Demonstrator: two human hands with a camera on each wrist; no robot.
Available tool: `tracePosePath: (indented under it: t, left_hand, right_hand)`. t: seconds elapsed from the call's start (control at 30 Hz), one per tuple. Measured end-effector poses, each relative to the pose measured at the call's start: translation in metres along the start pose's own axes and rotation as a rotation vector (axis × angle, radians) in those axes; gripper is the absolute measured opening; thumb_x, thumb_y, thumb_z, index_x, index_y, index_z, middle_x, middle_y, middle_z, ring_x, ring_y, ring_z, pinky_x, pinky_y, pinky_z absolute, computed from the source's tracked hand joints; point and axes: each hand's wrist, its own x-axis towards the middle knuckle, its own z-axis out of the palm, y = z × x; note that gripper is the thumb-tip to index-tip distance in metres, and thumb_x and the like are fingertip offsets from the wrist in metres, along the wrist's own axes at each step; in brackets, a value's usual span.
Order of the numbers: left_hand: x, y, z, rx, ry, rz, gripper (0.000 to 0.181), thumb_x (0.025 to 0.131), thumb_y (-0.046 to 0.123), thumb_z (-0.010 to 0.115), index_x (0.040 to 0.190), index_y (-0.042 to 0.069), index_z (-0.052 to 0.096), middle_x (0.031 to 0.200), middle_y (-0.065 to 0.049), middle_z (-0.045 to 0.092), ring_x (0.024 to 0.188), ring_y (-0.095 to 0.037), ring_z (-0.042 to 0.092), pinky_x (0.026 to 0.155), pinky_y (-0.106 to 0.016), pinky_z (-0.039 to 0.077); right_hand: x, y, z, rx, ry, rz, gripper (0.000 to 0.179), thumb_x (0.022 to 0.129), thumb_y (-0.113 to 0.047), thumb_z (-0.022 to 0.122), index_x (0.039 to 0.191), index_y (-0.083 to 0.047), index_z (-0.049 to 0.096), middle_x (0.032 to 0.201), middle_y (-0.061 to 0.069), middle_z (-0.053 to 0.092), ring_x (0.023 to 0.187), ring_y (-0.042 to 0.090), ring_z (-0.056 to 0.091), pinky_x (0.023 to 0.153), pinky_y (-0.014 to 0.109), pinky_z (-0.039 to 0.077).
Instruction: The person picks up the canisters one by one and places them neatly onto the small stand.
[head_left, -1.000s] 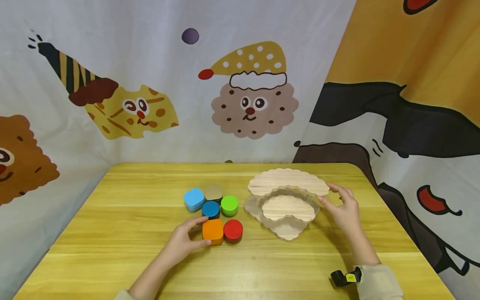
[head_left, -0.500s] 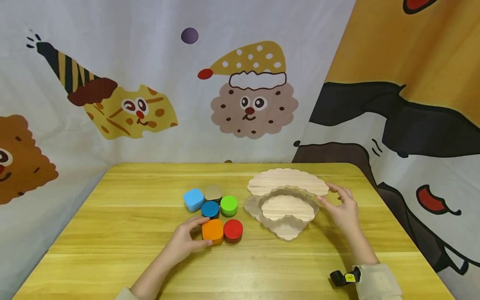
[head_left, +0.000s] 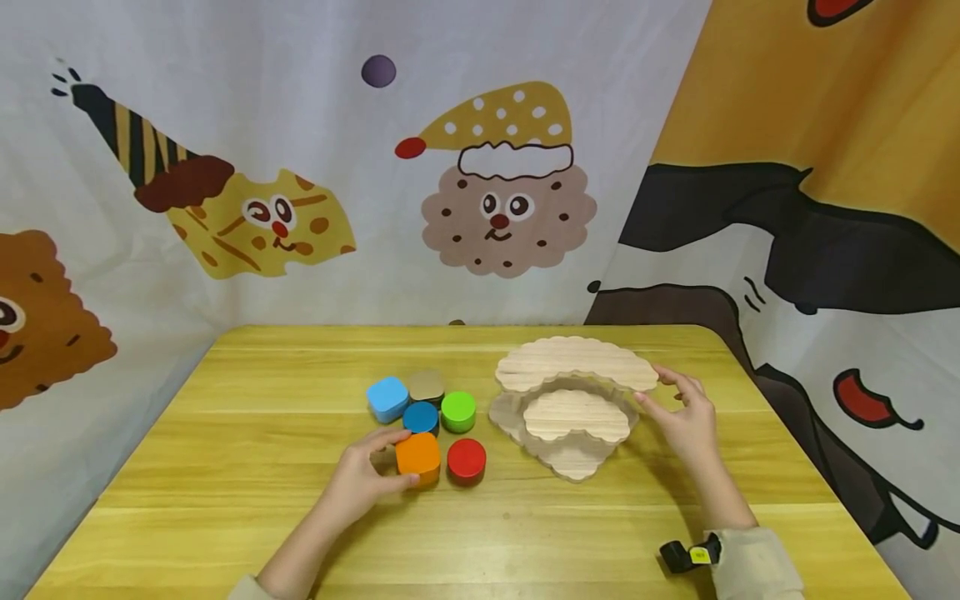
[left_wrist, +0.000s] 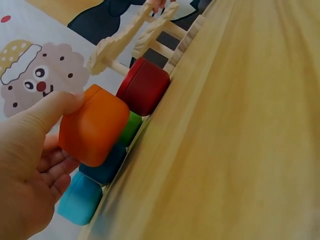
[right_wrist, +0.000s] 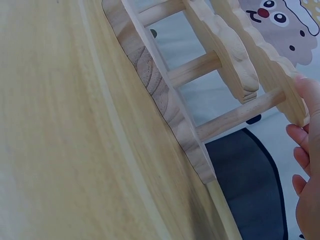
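Observation:
My left hand point(head_left: 358, 479) pinches a rounded orange block point(head_left: 418, 457) between thumb and fingers. In the left wrist view the orange block point(left_wrist: 95, 125) appears raised above the table. A red round block point(head_left: 467, 461) stands just right of it. Behind are a dark blue round block point(head_left: 421, 417), a green round block point(head_left: 459, 411), a light blue rounded block point(head_left: 387, 398) and a tan block point(head_left: 427, 384). My right hand point(head_left: 688, 417) grips the right end of the top tier of a scalloped wooden tiered stand point(head_left: 573, 362), whose tiers rest on dowel posts point(right_wrist: 240, 115).
The wood-grain table point(head_left: 480, 542) ends at a far edge in front of a printed curtain point(head_left: 390, 233). A black device with a yellow label point(head_left: 690, 554) is at my right wrist, beside the sleeve point(head_left: 756, 562).
My left hand has drawn the orange block slightly left and away from the red one, opening a gap between them. The right hand and the wooden stand stay put.

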Motion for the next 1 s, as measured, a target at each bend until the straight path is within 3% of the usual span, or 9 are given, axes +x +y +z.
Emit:
tracePosePath:
  t: [0.4, 0.67, 1.0]
  left_hand:
    - [-0.002, 0.015, -0.006, 0.009, 0.026, 0.017, 0.058, 0.068, 0.018, 0.088, 0.120, 0.004, 0.065, 0.129, -0.012, 0.057, 0.124, -0.035, 0.047, 0.104, -0.059, 0.028]
    - [0.001, 0.022, -0.005, 0.017, 0.048, 0.050, 0.057, 0.067, 0.015, 0.088, 0.118, 0.003, 0.066, 0.129, -0.014, 0.057, 0.123, -0.035, 0.048, 0.101, -0.058, 0.032]
    - [0.009, 0.039, -0.005, -0.045, 0.080, 0.085, 0.056, 0.066, 0.010, 0.087, 0.117, 0.004, 0.066, 0.125, -0.007, 0.060, 0.119, -0.028, 0.051, 0.101, -0.054, 0.035]
  right_hand:
    - [-0.001, 0.000, 0.000, 0.010, -0.004, 0.021, 0.049, 0.078, -0.014, 0.080, 0.123, -0.001, 0.063, 0.106, 0.008, 0.055, 0.097, 0.008, 0.043, 0.080, 0.035, 0.034]
    - [0.000, 0.000, 0.000, 0.016, 0.006, 0.008, 0.049, 0.077, -0.010, 0.081, 0.121, -0.001, 0.064, 0.105, 0.008, 0.055, 0.096, 0.006, 0.043, 0.079, 0.034, 0.034]
    - [0.000, 0.000, 0.001, 0.015, 0.001, 0.010, 0.048, 0.078, -0.011, 0.081, 0.122, 0.000, 0.063, 0.106, 0.009, 0.056, 0.097, 0.007, 0.043, 0.080, 0.035, 0.034]
